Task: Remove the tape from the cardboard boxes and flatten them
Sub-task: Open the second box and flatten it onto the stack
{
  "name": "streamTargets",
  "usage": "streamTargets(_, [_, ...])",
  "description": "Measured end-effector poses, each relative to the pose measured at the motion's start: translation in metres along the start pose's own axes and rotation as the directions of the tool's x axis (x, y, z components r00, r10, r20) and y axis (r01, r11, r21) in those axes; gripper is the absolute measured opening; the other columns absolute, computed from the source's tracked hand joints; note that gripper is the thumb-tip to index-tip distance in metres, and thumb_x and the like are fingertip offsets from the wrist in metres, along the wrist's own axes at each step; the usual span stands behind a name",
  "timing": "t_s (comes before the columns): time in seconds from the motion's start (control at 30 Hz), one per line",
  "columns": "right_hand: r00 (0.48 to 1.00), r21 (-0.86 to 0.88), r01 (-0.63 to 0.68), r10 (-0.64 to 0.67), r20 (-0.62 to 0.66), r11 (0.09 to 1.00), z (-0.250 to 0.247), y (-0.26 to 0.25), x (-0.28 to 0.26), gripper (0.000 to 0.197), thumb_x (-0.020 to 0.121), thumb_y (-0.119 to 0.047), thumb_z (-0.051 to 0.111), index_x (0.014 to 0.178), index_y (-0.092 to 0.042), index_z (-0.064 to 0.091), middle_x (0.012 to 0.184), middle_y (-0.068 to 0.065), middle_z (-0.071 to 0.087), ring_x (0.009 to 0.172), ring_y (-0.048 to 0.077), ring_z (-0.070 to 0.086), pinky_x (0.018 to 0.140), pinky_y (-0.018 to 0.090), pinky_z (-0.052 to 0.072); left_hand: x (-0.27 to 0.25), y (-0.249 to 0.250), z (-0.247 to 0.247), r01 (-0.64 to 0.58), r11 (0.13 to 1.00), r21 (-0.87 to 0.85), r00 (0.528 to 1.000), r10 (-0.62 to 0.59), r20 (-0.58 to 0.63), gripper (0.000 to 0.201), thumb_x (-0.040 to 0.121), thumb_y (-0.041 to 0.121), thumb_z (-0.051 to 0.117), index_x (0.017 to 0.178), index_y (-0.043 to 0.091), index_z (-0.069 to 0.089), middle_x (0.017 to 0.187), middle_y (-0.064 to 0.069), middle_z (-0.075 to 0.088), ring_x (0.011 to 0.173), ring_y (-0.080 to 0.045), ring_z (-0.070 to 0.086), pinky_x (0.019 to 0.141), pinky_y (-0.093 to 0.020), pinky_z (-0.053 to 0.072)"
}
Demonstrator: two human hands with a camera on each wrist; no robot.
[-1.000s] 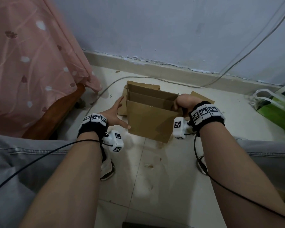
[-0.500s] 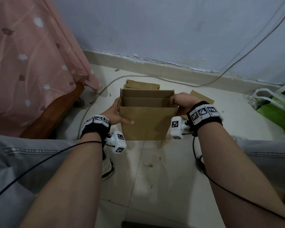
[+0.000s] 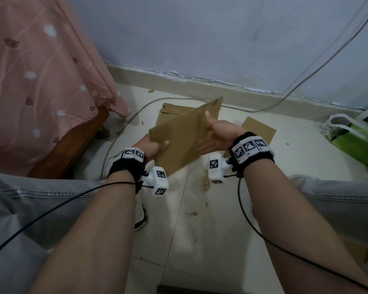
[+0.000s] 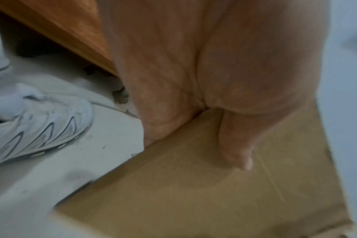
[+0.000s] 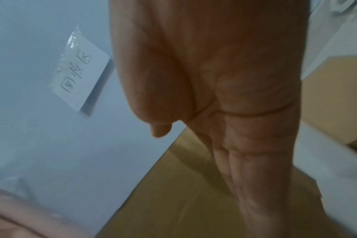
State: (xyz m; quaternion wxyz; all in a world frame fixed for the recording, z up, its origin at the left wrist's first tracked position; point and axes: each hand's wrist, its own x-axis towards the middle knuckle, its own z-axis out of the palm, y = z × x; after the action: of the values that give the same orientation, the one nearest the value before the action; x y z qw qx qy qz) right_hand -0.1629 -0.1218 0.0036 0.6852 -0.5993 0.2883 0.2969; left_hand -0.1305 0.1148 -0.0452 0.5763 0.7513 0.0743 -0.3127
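Two hands pinch one collapsed cardboard box above the floor, the left hand gripping the near corner, thumb on top, and the right hand clamping the far edge, likely to keep its panels pressed flat. Beyond it, flattened cardboard pieces lie by the wall, probably the finished pile.

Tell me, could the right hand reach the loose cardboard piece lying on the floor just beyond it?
Probably not yet: the right hand is holding the flattened box; otherwise nothing blocks the cardboard piece.
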Motion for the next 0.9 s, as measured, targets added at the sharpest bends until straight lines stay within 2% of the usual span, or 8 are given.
streamTargets(0.1, [1.000, 0.197, 0.025, -0.025, 0.002, 0.980, 0.014, -0.014, -0.001, 0.097, 0.083, -0.079, 0.038, 0.155, -0.021, 0.009, 0.133, 0.039, 0.046, 0.098, 0.053, 0.065, 0.087, 0.058, 0.054, 0.004, 0.008, -0.004, -0.116, 0.961, 0.250, 0.993, 0.113, 0.027, 0.053, 0.068, 0.047, 0.076, 0.115, 0.025, 0.069, 0.105, -0.001, 0.075, 0.099, -0.023, 0.070, 0.097, -0.042, 0.053])
streamTargets(0.17, [0.997, 0.393, 0.044, -0.014, -0.081, 0.918, 0.007, -0.019, 0.000, 0.094, 0.084, -0.077, 0.040, 0.154, -0.019, 0.014, 0.141, 0.035, 0.042, 0.107, 0.055, 0.059, 0.079, 0.063, 0.054, -0.009, 0.023, -0.004, -0.188, 0.947, 0.261, 0.982, 0.187, 0.028, 0.021, 0.082, 0.029, 0.074, 0.103, 0.025, 0.073, 0.087, 0.003, 0.075, 0.085, -0.013, 0.071, 0.081, -0.023, 0.056])
streamTargets(0.27, [0.975, 0.624, 0.119, 0.027, -0.220, 0.773, -0.026, -0.014, 0.002, 0.075, 0.093, -0.063, 0.044, 0.142, -0.008, 0.032, 0.135, 0.031, 0.048, 0.110, 0.059, 0.053, 0.071, 0.073, 0.049, -0.011, 0.028, -0.012, -0.272, 0.950, 0.156, 0.962, 0.270, 0.036, 0.025, 0.087, -0.002, 0.067, 0.099, 0.019, 0.074, 0.070, 0.013, 0.072, 0.065, 0.004, 0.065, 0.062, -0.008, 0.048])
streamTargets(0.47, [0.986, 0.666, 0.054, 0.065, -0.153, 0.744, -0.078, 0.015, 0.001, 0.050, 0.100, -0.034, 0.051, 0.132, 0.003, 0.041, 0.114, 0.040, 0.058, 0.082, 0.054, 0.067, 0.055, 0.058, 0.056, 0.000, 0.015, -0.029, -0.374, 0.919, 0.125, 0.915, 0.343, 0.213, 0.049, 0.083, -0.016, 0.063, 0.127, 0.005, 0.064, 0.129, 0.001, 0.065, 0.121, -0.002, 0.057, 0.095, -0.009, 0.044])
streamTargets(0.57, [0.983, 0.538, -0.020, 0.115, -0.143, 0.843, -0.075, 0.022, 0.006, 0.036, 0.103, -0.010, 0.044, 0.134, 0.009, 0.043, 0.105, 0.032, 0.062, 0.079, 0.043, 0.069, 0.051, 0.049, 0.058, 0.011, 0.005, -0.029, -0.378, 0.904, 0.200, 0.925, 0.365, 0.103, 0.054, 0.082, -0.011, 0.067, 0.131, 0.012, 0.063, 0.140, -0.004, 0.055, 0.133, -0.015, 0.048, 0.101, -0.013, 0.041])
streamTargets(0.73, [0.981, 0.437, -0.025, 0.106, -0.161, 0.899, -0.053, 0.029, 0.010, 0.017, 0.096, 0.001, 0.049, 0.112, 0.000, 0.053, 0.097, 0.017, 0.061, 0.078, 0.030, 0.066, 0.049, 0.041, 0.059, 0.022, -0.018, -0.023, -0.050, 0.994, -0.097, 0.944, 0.016, -0.329, 0.059, 0.093, -0.001, 0.055, 0.148, 0.012, 0.038, 0.137, -0.014, 0.057, 0.120, -0.032, 0.059, 0.093, -0.043, 0.053])
streamTargets(0.8, [0.985, 0.458, 0.001, 0.077, -0.152, 0.889, -0.044, 0.033, 0.015, 0.024, 0.094, 0.002, 0.050, 0.117, -0.003, 0.053, 0.101, 0.017, 0.062, 0.086, 0.030, 0.064, 0.057, 0.044, 0.060, 0.014, -0.025, -0.011, 0.111, 0.938, -0.328, 0.980, -0.158, -0.118, 0.048, 0.096, 0.000, 0.054, 0.142, 0.002, 0.041, 0.131, -0.019, 0.061, 0.120, -0.035, 0.060, 0.079, -0.043, 0.057])
streamTargets(0.9, [0.995, 0.493, 0.042, 0.009, -0.101, 0.869, -0.026, 0.043, 0.024, 0.027, 0.095, 0.007, 0.047, 0.118, -0.003, 0.053, 0.106, 0.016, 0.063, 0.101, 0.032, 0.062, 0.073, 0.040, 0.060, 0.001, -0.029, 0.010, 0.189, 0.901, -0.390, 0.975, -0.127, 0.180, 0.043, 0.096, 0.023, 0.060, 0.133, 0.006, 0.045, 0.127, -0.007, 0.065, 0.119, -0.028, 0.062, 0.095, -0.055, 0.051])
